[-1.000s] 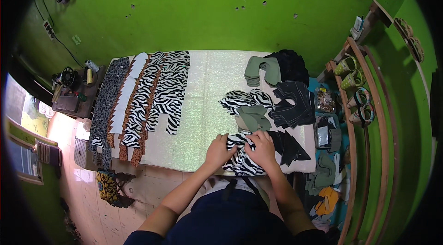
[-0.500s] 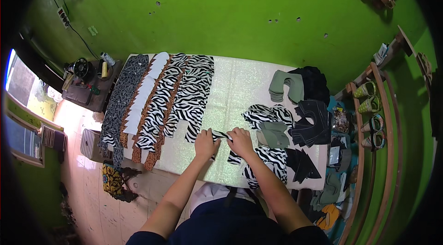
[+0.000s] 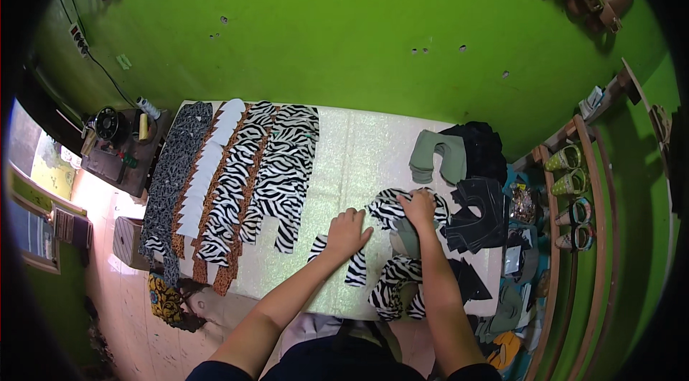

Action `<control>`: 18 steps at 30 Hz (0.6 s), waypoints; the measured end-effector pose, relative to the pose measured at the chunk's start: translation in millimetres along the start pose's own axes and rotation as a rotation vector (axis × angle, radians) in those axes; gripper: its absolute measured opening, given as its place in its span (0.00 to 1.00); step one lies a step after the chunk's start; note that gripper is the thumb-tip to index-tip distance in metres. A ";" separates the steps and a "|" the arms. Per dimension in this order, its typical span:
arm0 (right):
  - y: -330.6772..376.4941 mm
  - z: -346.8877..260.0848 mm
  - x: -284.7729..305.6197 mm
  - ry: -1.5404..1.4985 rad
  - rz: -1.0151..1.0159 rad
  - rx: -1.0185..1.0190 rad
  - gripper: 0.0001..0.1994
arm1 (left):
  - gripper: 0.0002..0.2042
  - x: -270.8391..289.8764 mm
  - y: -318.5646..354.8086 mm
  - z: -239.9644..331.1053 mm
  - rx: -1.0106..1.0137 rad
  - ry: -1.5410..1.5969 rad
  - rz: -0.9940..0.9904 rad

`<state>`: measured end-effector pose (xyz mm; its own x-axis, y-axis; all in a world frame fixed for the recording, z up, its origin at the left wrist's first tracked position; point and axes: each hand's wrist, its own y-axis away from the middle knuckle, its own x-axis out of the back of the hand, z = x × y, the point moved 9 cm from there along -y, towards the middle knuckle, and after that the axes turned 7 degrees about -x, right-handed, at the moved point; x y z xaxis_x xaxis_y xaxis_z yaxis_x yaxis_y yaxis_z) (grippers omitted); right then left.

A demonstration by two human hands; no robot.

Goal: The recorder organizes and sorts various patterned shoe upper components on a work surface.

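Note:
My left hand (image 3: pixel 348 232) lies over a U-shaped zebra-print cut piece (image 3: pixel 357 269) at the middle front of the white table (image 3: pixel 337 158). Its fingers stretch forward with the thumb apart, and the hand hides the bend of the piece. To the right, my right hand (image 3: pixel 420 206) rests on a stack of zebra-print cut pieces (image 3: pixel 386 208), thumb and fingers slightly apart. Just below that stack, partly behind my right wrist, are grey-green cut pieces (image 3: pixel 405 239). More zebra-print pieces (image 3: pixel 387 287) lie beside my right forearm.
Overlapping rows of zebra-print (image 3: pixel 287 165), white (image 3: pixel 208 158) and dark grey patterned pieces (image 3: pixel 176 173) cover the table's left. Grey-green U-shapes (image 3: pixel 436 155) and black cut pieces (image 3: pixel 477 212) are stacked right. A wooden shoe rack (image 3: pixel 588 137) stands beyond the right edge.
Both hands held the zebra-print piece between them; now it lies flat under my left hand. My right hand has moved right and away from me onto the zebra-print stack. The view has shifted.

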<state>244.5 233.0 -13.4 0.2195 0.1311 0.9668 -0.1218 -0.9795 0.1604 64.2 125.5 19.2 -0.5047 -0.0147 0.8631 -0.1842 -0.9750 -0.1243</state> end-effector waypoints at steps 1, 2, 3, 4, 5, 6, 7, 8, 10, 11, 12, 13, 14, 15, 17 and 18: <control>-2.3 7.8 -5.7 -0.110 -0.010 -0.002 0.25 | 0.23 -2.7 -9.7 6.4 -0.006 0.005 0.006; -6.0 16.4 -10.6 -0.220 -0.019 -0.004 0.24 | 0.23 -10.6 -18.9 13.8 -0.013 0.029 -0.038; -0.9 12.5 -3.1 -0.289 0.023 -0.009 0.20 | 0.23 -16.2 -23.3 11.8 -0.007 0.041 -0.086; 0.9 9.6 -1.9 -0.292 0.022 -0.012 0.20 | 0.23 -17.8 -27.6 11.8 -0.009 0.039 -0.090; 3.4 5.0 4.6 -0.334 0.082 0.021 0.17 | 0.22 -18.1 -32.9 11.3 -0.010 0.057 -0.073; 5.9 4.4 11.4 -0.373 0.144 0.050 0.16 | 0.22 -16.6 -39.8 13.2 -0.016 0.078 -0.059; 10.4 3.0 16.6 -0.397 0.200 0.061 0.13 | 0.22 -16.7 -43.1 10.3 0.024 0.105 -0.076; 10.8 7.0 16.6 -0.397 0.201 0.049 0.13 | 0.22 -17.6 -47.8 10.7 0.016 0.107 -0.085; 12.0 7.4 23.7 -0.435 0.241 0.116 0.12 | 0.22 -13.2 -57.3 11.0 0.003 0.149 -0.042; 9.6 12.9 17.9 -0.585 0.133 0.092 0.12 | 0.22 -13.8 -61.2 11.2 0.008 0.196 -0.043; 10.9 12.4 21.5 -0.587 0.131 0.087 0.12 | 0.22 -14.6 -63.5 8.1 0.008 0.194 -0.048; 11.8 10.6 15.7 -0.693 -0.003 0.050 0.12 | 0.21 -9.1 -65.7 6.7 -0.024 0.233 0.013; 13.9 8.3 6.0 -0.798 -0.140 0.013 0.12 | 0.21 -3.0 -67.0 5.0 -0.055 0.272 0.076; 16.5 8.3 8.2 -0.765 -0.112 0.052 0.11 | 0.21 -2.2 -67.5 7.1 -0.060 0.285 0.058; 26.5 7.3 26.8 -0.560 0.129 0.164 0.10 | 0.21 -2.3 -67.2 9.0 -0.077 0.275 0.036; 39.1 -4.7 49.6 -0.349 0.364 0.284 0.09 | 0.21 -2.2 -65.5 9.0 -0.091 0.260 0.022</control>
<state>246.1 201.9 41.7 0.5244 -0.2331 0.8189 0.0051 -0.9609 -0.2768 85.0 187.4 29.8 -0.7067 0.0329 0.7068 -0.2394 -0.9511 -0.1952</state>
